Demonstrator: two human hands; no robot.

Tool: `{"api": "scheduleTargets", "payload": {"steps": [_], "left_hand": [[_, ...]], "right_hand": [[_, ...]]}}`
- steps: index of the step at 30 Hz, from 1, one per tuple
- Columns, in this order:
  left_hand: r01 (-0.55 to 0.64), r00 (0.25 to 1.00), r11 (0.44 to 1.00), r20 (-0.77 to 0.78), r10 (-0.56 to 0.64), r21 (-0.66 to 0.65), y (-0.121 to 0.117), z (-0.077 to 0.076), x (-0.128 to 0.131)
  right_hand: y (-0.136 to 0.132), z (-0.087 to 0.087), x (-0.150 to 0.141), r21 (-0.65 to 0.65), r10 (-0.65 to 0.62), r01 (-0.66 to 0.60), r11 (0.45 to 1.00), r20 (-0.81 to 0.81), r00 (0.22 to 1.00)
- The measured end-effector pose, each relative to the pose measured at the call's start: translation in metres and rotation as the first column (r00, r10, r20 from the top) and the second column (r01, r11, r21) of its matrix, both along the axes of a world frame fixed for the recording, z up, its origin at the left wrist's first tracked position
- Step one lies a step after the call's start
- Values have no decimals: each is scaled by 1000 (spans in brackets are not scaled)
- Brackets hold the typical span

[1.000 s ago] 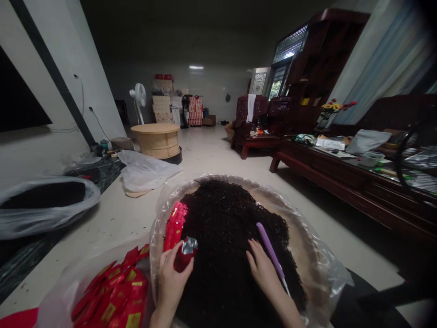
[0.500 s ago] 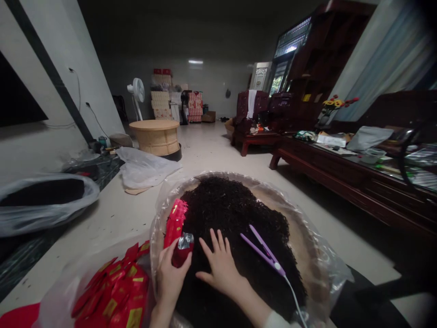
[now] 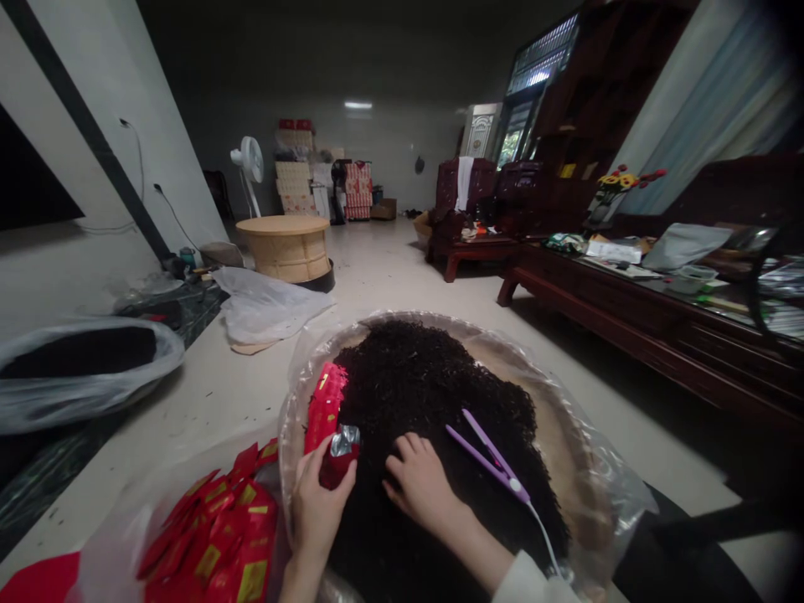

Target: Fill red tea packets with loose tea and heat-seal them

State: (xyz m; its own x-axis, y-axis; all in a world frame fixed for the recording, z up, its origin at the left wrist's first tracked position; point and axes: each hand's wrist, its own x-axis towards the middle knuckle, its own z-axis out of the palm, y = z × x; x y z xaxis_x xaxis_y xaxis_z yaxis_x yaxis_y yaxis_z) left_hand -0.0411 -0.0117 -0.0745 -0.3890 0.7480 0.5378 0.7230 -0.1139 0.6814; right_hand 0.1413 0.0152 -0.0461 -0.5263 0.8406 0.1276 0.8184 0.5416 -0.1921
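Right hand goes from splayed to half-curled on the crinkly black heap, can't tell its grip; left hand pinches a silver-and-red foil packet.

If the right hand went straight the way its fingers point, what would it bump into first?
The right hand would probably meet the dark, loose heap first; its curled fingers may be touching it, but depth is unclear.

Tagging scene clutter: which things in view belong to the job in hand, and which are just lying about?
Likely job:
- foil-topped red packet, in left hand
- dark leafy heap, at right hand
- tray
- row of red packets
- purple tool

Likely lying about:
- white fan
- round wooden stand
- flowers
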Motion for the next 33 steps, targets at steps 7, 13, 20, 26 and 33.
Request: {"api": "scheduleTargets", "payload": {"steps": [7,13,20,26,33], "left_hand": [[78,996,997,40,-78,1,1,2,14],[121,992,993,22,-121,0,-3,2,16],[171,985,985,39,-170,-3,-4,4,28],[190,982,982,17,-190,12,-3,4,34],[261,965,965,17,-261,-4,-4,6,44]], "right_hand": [[-1,-3,13,-10,-144,144,990,-72,987],[6,-6,18,-51,-175,170,984,-436,883],[21,-7,32,-532,-537,135,836,-843,5],[22,-9,39,-668,-759,-374,644,-495,-422],[19,2,38,-598,-703,-371,710,-631,-329]]}}
